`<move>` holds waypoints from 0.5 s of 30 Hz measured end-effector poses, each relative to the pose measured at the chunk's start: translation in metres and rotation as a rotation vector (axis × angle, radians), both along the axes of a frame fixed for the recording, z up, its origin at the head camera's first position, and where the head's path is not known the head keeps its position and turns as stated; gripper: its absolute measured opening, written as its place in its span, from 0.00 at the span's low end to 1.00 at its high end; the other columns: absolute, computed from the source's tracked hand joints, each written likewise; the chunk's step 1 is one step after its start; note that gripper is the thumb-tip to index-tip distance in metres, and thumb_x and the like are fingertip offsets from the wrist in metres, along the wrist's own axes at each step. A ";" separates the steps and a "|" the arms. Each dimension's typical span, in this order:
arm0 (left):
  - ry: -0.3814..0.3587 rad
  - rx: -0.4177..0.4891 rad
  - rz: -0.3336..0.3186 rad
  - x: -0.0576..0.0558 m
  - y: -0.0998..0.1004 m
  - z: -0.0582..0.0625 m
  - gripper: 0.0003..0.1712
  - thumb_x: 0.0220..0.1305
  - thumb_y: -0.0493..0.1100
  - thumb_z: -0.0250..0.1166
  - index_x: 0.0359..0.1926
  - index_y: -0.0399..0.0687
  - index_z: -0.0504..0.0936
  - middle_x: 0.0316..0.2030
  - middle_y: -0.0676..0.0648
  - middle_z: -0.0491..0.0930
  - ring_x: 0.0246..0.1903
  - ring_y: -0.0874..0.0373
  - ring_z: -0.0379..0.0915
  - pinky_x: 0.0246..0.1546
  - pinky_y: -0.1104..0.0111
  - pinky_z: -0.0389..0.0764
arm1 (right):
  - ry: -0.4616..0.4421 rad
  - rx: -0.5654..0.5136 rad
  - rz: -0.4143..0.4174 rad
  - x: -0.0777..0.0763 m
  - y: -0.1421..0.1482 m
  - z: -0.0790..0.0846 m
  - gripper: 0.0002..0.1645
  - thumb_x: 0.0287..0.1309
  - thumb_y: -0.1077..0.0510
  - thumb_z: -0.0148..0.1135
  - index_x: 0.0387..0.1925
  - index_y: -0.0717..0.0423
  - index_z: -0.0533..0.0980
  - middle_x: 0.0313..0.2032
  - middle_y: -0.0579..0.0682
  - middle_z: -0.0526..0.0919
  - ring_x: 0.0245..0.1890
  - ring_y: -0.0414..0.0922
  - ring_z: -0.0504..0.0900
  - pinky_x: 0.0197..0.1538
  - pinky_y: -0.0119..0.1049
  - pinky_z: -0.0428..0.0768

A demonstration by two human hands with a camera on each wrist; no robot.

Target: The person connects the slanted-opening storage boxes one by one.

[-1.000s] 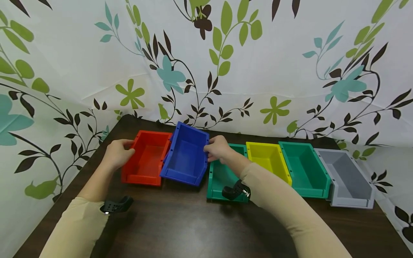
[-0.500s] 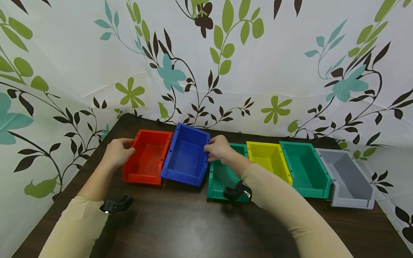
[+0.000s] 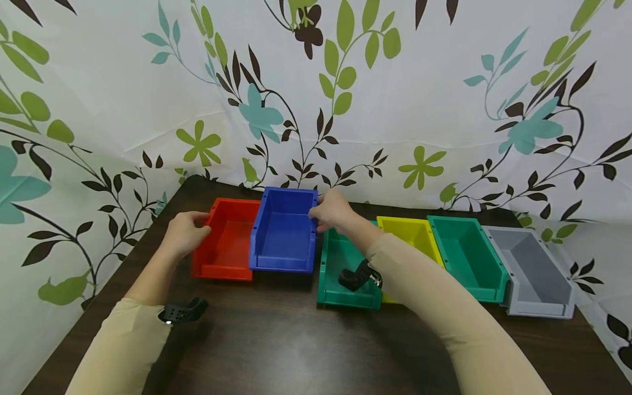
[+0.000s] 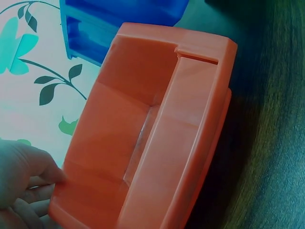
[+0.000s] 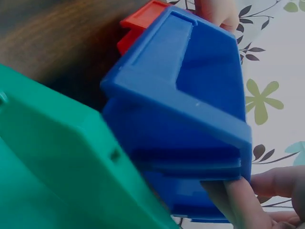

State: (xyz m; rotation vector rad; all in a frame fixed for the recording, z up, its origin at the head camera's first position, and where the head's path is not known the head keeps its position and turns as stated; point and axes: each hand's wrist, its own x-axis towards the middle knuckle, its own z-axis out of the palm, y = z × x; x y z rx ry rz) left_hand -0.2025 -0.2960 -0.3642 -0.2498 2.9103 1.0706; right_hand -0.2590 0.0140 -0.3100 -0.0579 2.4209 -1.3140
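Observation:
A red plastic storage bin (image 3: 229, 241) lies at the left end of a row of bins. My left hand (image 3: 185, 235) grips its left side wall, with the thumb and fingers (image 4: 40, 168) at the rim in the left wrist view. Right beside it is a blue storage bin (image 3: 286, 233), its left wall overlapping the red bin's right edge in the head view. My right hand (image 3: 333, 211) pinches the blue bin's right wall near the back. In the right wrist view, those fingers (image 5: 243, 198) reach under the bin's rim.
To the right follow a green bin (image 3: 340, 274), partly behind my right forearm, a yellow bin (image 3: 407, 236), another green bin (image 3: 464, 258) and a grey bin (image 3: 530, 269). All lie on a dark wooden table (image 3: 276, 340). A leaf-patterned cloth (image 3: 375, 126) hangs behind.
The blue bin has turned from slanted to nearly straight, its front end swinging back. The red bin has shifted slightly right with my left hand. My right hand has moved up a little.

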 end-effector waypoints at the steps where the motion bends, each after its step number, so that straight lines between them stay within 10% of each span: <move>1: -0.005 0.003 0.000 0.000 0.000 0.000 0.27 0.64 0.38 0.51 0.62 0.28 0.67 0.57 0.26 0.70 0.49 0.36 0.73 0.47 0.47 0.78 | 0.008 0.019 0.008 -0.001 -0.002 0.002 0.29 0.56 0.67 0.59 0.61 0.69 0.68 0.43 0.64 0.82 0.29 0.49 0.86 0.28 0.34 0.84; 9: -0.014 0.020 0.010 -0.002 -0.001 0.002 0.28 0.64 0.38 0.49 0.63 0.28 0.66 0.58 0.26 0.69 0.50 0.35 0.73 0.48 0.47 0.78 | 0.047 0.081 0.049 -0.001 -0.004 0.004 0.24 0.57 0.67 0.58 0.55 0.72 0.71 0.39 0.62 0.83 0.28 0.49 0.86 0.26 0.33 0.83; 15: -0.017 0.062 0.016 -0.003 -0.001 -0.003 0.27 0.66 0.39 0.49 0.64 0.31 0.65 0.59 0.27 0.69 0.52 0.36 0.72 0.49 0.48 0.78 | 0.452 0.436 0.200 0.007 -0.004 -0.002 0.18 0.62 0.53 0.55 0.41 0.66 0.78 0.26 0.53 0.80 0.23 0.43 0.79 0.26 0.32 0.78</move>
